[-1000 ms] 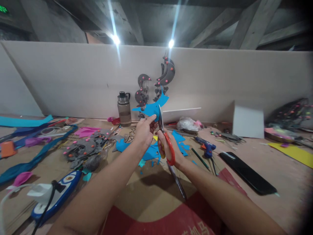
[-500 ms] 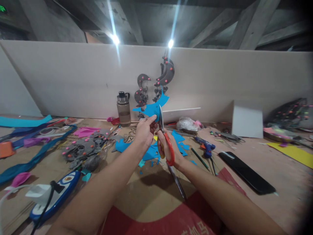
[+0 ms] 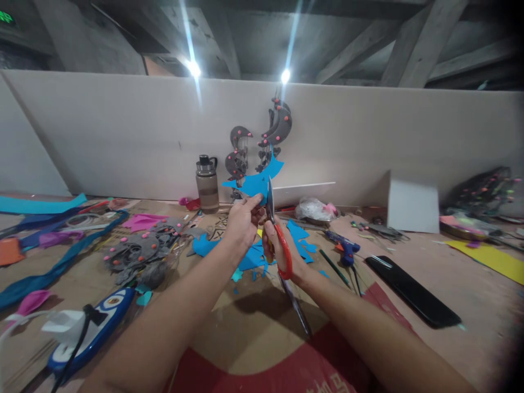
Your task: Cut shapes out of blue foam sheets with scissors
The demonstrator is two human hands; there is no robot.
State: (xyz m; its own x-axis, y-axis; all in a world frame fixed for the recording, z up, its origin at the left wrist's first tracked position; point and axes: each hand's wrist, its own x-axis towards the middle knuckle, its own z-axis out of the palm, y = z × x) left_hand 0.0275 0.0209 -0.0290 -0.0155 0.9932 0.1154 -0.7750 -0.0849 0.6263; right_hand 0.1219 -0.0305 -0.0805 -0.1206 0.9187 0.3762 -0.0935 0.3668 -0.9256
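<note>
An irregular bright blue sheet (image 3: 256, 183) is pinched in my left hand (image 3: 242, 222), its pointed ends sticking out to the left and up to the right. My right hand (image 3: 278, 245) is closed round the red-handled scissors (image 3: 284, 251), whose blades point upward against the sheet's right part, near my left fingertips. Below and behind both hands, blue scraps (image 3: 249, 255) lie on the brown cardboard (image 3: 233, 338). How far apart the blades are is hard to tell.
A bottle (image 3: 208, 184) stands at the back, left of grey moon hangings (image 3: 279, 123). To the right lie a glue gun (image 3: 347, 248), a green pencil (image 3: 333, 266) and a black phone (image 3: 413, 290). Grey felt pieces (image 3: 137, 250) and a blue-white power strip (image 3: 96, 330) are at left.
The scissors and my right hand have shifted very slightly at the blue sheet. My left hand keeps its hold almost unmoved.
</note>
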